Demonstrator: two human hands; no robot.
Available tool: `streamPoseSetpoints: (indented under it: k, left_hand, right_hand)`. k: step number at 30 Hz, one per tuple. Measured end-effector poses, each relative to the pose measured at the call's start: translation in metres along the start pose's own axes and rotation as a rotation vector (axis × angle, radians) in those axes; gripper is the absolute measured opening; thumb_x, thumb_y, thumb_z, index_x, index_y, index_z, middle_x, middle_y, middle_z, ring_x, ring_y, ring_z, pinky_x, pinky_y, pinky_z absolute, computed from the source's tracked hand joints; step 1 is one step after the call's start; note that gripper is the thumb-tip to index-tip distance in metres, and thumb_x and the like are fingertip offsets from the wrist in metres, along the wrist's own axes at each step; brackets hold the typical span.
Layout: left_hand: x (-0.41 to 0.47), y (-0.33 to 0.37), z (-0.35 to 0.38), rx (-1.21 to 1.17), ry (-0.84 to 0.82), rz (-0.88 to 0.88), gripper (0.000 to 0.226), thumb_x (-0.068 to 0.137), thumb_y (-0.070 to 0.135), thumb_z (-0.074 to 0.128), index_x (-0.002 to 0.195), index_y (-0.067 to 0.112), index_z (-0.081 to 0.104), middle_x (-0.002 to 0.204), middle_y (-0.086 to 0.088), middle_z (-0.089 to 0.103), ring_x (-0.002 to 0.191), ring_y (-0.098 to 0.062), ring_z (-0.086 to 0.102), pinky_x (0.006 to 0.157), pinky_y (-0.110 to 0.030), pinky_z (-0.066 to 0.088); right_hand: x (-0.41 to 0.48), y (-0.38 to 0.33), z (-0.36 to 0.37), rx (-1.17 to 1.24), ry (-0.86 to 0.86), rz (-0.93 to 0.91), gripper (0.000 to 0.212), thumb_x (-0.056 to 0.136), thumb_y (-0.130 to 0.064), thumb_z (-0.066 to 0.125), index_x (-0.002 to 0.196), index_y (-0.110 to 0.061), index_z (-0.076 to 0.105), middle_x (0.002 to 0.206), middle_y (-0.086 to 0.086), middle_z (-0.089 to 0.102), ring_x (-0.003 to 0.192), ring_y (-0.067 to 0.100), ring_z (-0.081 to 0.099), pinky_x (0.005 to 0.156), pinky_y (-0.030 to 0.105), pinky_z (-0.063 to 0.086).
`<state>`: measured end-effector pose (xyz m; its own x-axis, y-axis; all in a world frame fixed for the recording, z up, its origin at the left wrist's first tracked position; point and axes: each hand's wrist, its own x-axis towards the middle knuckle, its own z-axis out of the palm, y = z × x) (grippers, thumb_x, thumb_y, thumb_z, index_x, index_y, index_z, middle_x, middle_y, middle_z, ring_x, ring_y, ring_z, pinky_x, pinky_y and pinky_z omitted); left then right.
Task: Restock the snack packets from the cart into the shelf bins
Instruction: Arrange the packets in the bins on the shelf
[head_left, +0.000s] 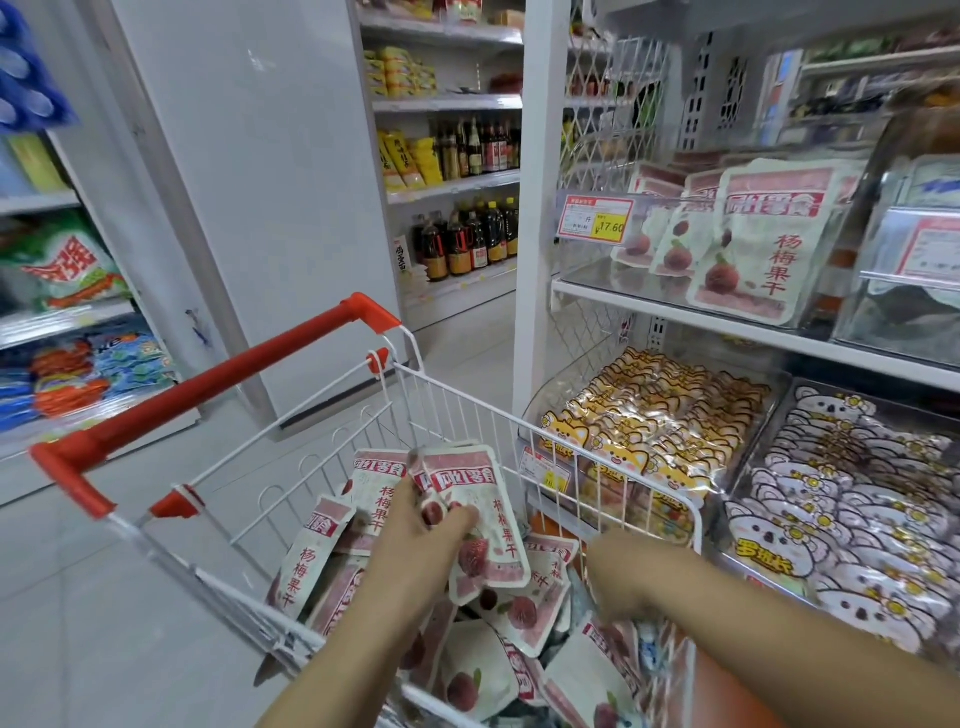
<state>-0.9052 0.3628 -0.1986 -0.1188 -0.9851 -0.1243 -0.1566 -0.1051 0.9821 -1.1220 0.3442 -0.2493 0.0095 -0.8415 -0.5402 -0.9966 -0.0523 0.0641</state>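
Note:
A white wire cart (467, 400) with a red handle holds several white-and-pink bayberry snack packets (306, 561). My left hand (415, 535) grips a small stack of these packets (488, 519) and lifts it above the pile. My right hand (618, 577) reaches down into the cart's right side; it is blurred and its fingers are hidden among the packets. On the right, a clear shelf bin (613, 270) at chest height holds the same bayberry packets (753, 244) standing upright behind a price tag (595, 218).
Below that bin, lower clear bins hold yellow cat-print packets (654, 421) and koala-print packets (852, 493). A white pillar (270, 182) stands ahead, with shelves of sauce bottles (467, 234) behind it. Detergent bags (62, 270) fill shelves at the left. Pale floor lies left of the cart.

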Motion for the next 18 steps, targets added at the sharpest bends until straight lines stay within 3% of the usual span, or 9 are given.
streamPoseSetpoints:
  k: [3,5,7,11,15,18]
  left_hand:
    - [0.005,-0.005,-0.002,-0.060,0.012,-0.011,0.035,0.095,0.024,0.065,0.127,0.029,0.050,0.111,0.004,0.073,0.090,-0.013,0.075,0.089,-0.043,0.056]
    - [0.008,-0.007,-0.004,-0.086,0.031,-0.030,0.029,0.096,0.023,0.064,0.121,0.029,0.052,0.107,0.003,0.075,0.086,-0.012,0.076,0.081,-0.038,0.055]
    - [0.010,-0.008,-0.005,-0.102,0.038,-0.037,0.035,0.093,0.026,0.068,0.124,0.029,0.053,0.110,0.000,0.075,0.093,-0.021,0.076,0.090,-0.049,0.056]
    - [0.011,-0.009,-0.005,-0.131,0.010,-0.084,0.030,0.094,0.018,0.066,0.121,0.027,0.054,0.106,-0.004,0.077,0.094,-0.029,0.076,0.094,-0.058,0.054]
    - [0.010,-0.007,-0.005,-0.158,-0.051,-0.109,0.035,0.096,0.017,0.064,0.128,0.023,0.052,0.108,-0.008,0.076,0.096,-0.033,0.075,0.098,-0.061,0.050]
    - [0.009,-0.006,-0.004,-0.236,-0.110,-0.162,0.042,0.095,0.021,0.067,0.133,0.018,0.049,0.115,-0.012,0.075,0.101,-0.034,0.073,0.101,-0.058,0.049]
  right_hand:
    - [-0.004,0.014,-0.008,0.135,0.294,0.003,0.022,0.083,-0.002,0.059,0.063,-0.013,0.055,0.072,0.003,0.061,0.071,0.022,0.067,0.072,0.033,0.060]
    - [-0.018,0.029,-0.019,0.315,0.466,-0.022,0.018,0.084,-0.012,0.065,0.069,-0.021,0.067,0.081,-0.006,0.071,0.081,0.010,0.069,0.083,0.028,0.056]
    - [-0.036,0.042,-0.029,0.528,0.623,-0.059,0.011,0.084,-0.021,0.074,0.075,-0.028,0.071,0.084,-0.015,0.071,0.082,-0.001,0.064,0.080,0.024,0.052]
    - [-0.060,0.046,-0.034,0.883,0.724,-0.105,0.014,0.082,-0.017,0.080,0.078,-0.027,0.071,0.088,-0.015,0.071,0.086,-0.005,0.063,0.073,0.015,0.048]
    - [-0.074,0.032,-0.040,1.278,0.919,-0.092,0.009,0.086,-0.007,0.075,0.085,-0.014,0.070,0.087,-0.009,0.072,0.073,-0.009,0.066,0.054,0.009,0.047]
    - [-0.080,0.004,-0.036,1.609,0.798,-0.132,0.007,0.089,-0.005,0.071,0.093,-0.011,0.070,0.084,0.001,0.077,0.070,0.008,0.073,0.060,0.020,0.055]
